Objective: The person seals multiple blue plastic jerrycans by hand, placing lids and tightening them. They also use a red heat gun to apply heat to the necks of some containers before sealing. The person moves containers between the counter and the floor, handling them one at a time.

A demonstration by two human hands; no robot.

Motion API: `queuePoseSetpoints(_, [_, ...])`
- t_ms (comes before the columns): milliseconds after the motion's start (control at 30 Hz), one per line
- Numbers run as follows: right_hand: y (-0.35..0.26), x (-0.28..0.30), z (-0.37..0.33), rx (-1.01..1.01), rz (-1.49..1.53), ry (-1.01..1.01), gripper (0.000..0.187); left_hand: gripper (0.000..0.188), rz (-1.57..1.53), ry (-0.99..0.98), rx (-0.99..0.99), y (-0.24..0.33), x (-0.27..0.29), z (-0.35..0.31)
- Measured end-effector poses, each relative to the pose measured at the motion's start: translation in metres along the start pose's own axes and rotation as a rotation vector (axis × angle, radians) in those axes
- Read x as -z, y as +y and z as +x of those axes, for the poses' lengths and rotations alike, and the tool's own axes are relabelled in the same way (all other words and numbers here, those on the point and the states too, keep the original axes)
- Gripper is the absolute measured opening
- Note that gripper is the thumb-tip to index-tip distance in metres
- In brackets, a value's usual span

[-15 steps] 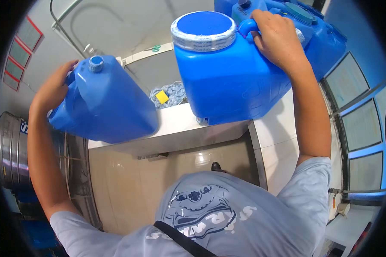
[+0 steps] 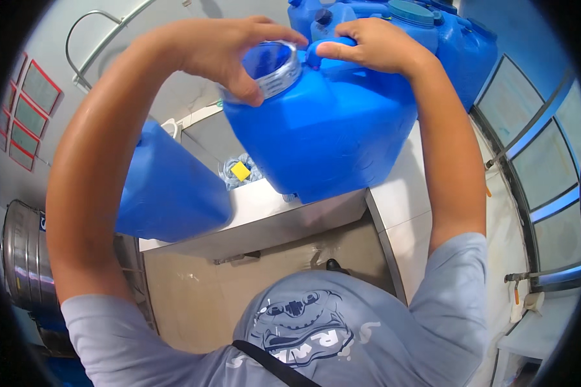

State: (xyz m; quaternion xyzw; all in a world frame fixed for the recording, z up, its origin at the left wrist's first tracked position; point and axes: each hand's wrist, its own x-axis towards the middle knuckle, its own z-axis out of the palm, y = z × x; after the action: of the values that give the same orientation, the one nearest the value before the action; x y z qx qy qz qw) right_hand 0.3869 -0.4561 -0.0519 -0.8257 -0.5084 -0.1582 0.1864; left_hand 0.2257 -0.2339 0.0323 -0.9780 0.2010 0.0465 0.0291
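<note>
A large blue water container [image 2: 323, 142] stands upright on the white tiled ledge, slightly tilted. Its wide round lid [image 2: 266, 59] is blue with a whitish printed band around it. My left hand [image 2: 219, 55] reaches across and clasps this lid, thumb on the near side and fingers over the far side. With my right hand [image 2: 384, 48] I grip the blue handle [image 2: 314, 55] on the container's top, thumb laid along it. To the left, a second blue container [image 2: 171, 193] rests on the ledge, its top hidden behind my left forearm.
More blue containers [image 2: 413, 29] crowd the back right. A yellow square [image 2: 241, 171] lies on pale blue stringy material in the recess behind the ledge [image 2: 258, 200]. Steel drums [image 2: 26, 258] stand at the left. Paned windows [image 2: 542, 148] line the right wall; tiled floor [image 2: 200, 277] lies below.
My left hand has let go of the left container and moved right onto the big container's lid. My right hand keeps its grip on the handle. The view has shifted slightly.
</note>
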Motion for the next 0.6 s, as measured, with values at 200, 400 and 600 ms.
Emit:
queuePoseSetpoints(200, [-0.004, 0.016, -0.004, -0.081, -0.052, -0.172, 0.077, 0.071, -0.135, -0.189, 0.671, -0.008, 0.004, 0.030])
queuePoseSetpoints(400, [-0.013, 0.018, -0.014, -0.063, -0.026, -0.035, 0.077, 0.073, -0.083, -0.088, 0.010, -0.020, 0.029, -0.009])
queuePoseSetpoints(600, [-0.016, 0.019, -0.015, -0.051, -0.045, -0.052, 0.076, 0.067, 0.100, -0.055, 0.441, -0.003, 0.005, 0.025])
